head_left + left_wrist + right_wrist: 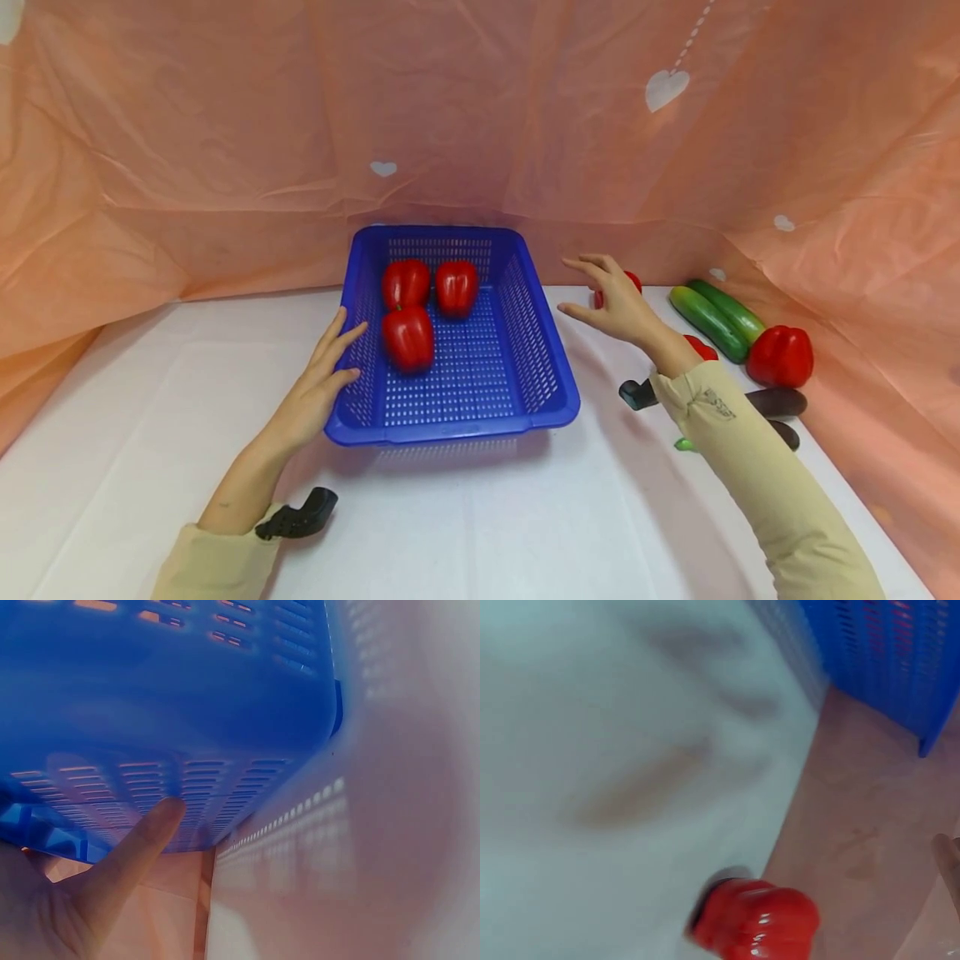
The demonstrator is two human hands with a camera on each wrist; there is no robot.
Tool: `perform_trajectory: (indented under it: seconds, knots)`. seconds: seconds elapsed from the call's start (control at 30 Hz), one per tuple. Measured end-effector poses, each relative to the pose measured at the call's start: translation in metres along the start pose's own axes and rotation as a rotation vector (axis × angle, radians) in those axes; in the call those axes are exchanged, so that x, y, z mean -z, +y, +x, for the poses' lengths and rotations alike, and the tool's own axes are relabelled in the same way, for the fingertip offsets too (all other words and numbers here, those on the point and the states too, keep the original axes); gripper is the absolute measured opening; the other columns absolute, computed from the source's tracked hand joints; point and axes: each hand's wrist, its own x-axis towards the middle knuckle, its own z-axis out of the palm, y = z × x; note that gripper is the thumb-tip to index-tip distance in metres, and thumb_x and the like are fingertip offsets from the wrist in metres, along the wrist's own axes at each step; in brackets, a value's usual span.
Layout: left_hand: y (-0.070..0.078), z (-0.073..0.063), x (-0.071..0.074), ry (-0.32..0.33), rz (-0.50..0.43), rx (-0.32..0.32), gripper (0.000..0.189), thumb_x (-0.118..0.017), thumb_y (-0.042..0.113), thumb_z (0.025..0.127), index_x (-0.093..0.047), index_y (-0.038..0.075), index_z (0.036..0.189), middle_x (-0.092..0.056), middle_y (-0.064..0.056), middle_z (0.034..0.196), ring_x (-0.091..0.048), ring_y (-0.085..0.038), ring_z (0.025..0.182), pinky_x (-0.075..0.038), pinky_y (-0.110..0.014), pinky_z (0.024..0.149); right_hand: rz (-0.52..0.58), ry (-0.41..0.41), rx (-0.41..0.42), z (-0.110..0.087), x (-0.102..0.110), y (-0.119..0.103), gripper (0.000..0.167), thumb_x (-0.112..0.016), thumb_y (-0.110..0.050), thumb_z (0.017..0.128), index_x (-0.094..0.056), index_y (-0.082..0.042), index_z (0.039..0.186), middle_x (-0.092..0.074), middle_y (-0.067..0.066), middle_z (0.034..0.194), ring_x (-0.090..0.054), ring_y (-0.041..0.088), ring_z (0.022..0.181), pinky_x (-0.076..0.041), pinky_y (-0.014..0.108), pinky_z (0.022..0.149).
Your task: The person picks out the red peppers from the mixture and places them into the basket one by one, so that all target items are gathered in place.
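Nearest me, my beige left sleeve [217,562] ends at a black wrist device [300,517], low over the white tabletop [480,517]. Beyond it, my left hand [309,400] is spread, fingers extended, at the left side of the blue plastic basket [450,432]; I cannot tell how firmly it touches.

Three red bell peppers sit in the basket's left and back part: one in front [409,340], and behind it a left one [406,284] and a right one [457,288].

On my right, two dark eggplants [777,402] lie partly hidden by my right sleeve [750,467]. A red pepper [781,357] sits just beyond them, and another [703,347] shows past my wrist. My right hand [618,304] hangs in the air right of the basket, thumb and fingers apart, gripping nothing. Behind it, one more red pepper [761,922] rests near the table's back edge. Two green cucumbers [708,321] lie side by side farther right.

Farthest back hangs an orange cloth [480,108] with white hearts [667,89].
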Motion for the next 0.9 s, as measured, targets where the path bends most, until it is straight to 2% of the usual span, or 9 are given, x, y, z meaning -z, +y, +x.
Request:
perform_trajectory:
  seconds: [0.1, 0.37, 0.53, 0.7, 0.8, 0.9]
  knots:
    - [0.0, 0.0, 0.0, -0.001, 0.002, 0.0, 0.053, -0.039, 0.0, 0.093, -0.031, -0.006, 0.145, 0.003, -0.016, 0.161, 0.006, -0.04, 0.147, 0.001, -0.067, 0.112, -0.008, -0.013, -0.029, -0.003, -0.003, 0.006, 0.071, -0.074, -0.022, 0.083, -0.042, -0.009, 0.145, -0.033, 0.023, 0.147, -0.039, 0.042, 0.13, -0.036, 0.061, 0.104]
    - [0.0, 0.0, 0.0, -0.004, -0.007, 0.002, 0.053, -0.038, 0.0, 0.094, -0.031, -0.005, 0.146, 0.003, -0.015, 0.161, 0.006, -0.039, 0.147, 0.002, -0.068, 0.111, -0.02, -0.004, -0.044, -0.007, -0.009, 0.018, 0.068, -0.073, -0.019, 0.082, -0.044, -0.003, 0.142, -0.034, 0.026, 0.146, -0.035, 0.044, 0.133, -0.03, 0.062, 0.108]
    - [0.0, 0.001, 0.0, -0.003, -0.01, 0.0, 0.053, -0.038, 0.0, 0.093, -0.031, -0.005, 0.146, 0.003, -0.016, 0.161, 0.006, -0.039, 0.147, 0.002, -0.067, 0.112, -0.026, -0.032, -0.096, -0.007, -0.012, 0.028, 0.071, -0.073, -0.019, 0.081, -0.041, -0.004, 0.143, -0.031, 0.026, 0.147, -0.032, 0.046, 0.135, -0.028, 0.064, 0.108]
    - [-0.001, 0.001, 0.0, -0.004, -0.012, 0.008, 0.053, -0.038, 0.0, 0.094, -0.031, -0.005, 0.146, 0.004, -0.015, 0.161, 0.007, -0.039, 0.147, 0.002, -0.067, 0.112, -0.054, -0.071, -0.153, -0.007, -0.015, 0.038, 0.076, -0.074, -0.02, 0.079, -0.039, -0.006, 0.145, -0.025, 0.027, 0.151, -0.022, 0.048, 0.138, -0.017, 0.068, 0.11]
    - [-0.002, 0.001, 0.0, -0.003, -0.013, 0.011, 0.053, -0.038, 0.0, 0.094, -0.031, -0.005, 0.146, 0.004, -0.015, 0.162, 0.006, -0.039, 0.147, 0.002, -0.067, 0.112, -0.074, -0.072, -0.164, -0.007, -0.017, 0.04, 0.076, -0.075, -0.02, 0.078, -0.04, -0.006, 0.144, -0.022, 0.027, 0.153, -0.014, 0.048, 0.141, -0.009, 0.068, 0.11]
    - [-0.002, 0.001, 0.0, 0.0, -0.014, 0.01, 0.053, -0.038, 0.0, 0.094, -0.031, -0.005, 0.146, 0.003, -0.015, 0.162, 0.006, -0.039, 0.147, 0.002, -0.066, 0.112, -0.086, -0.07, -0.172, -0.008, -0.017, 0.042, 0.077, -0.075, -0.02, 0.077, -0.04, -0.006, 0.144, -0.018, 0.028, 0.154, -0.008, 0.047, 0.143, -0.005, 0.068, 0.11]
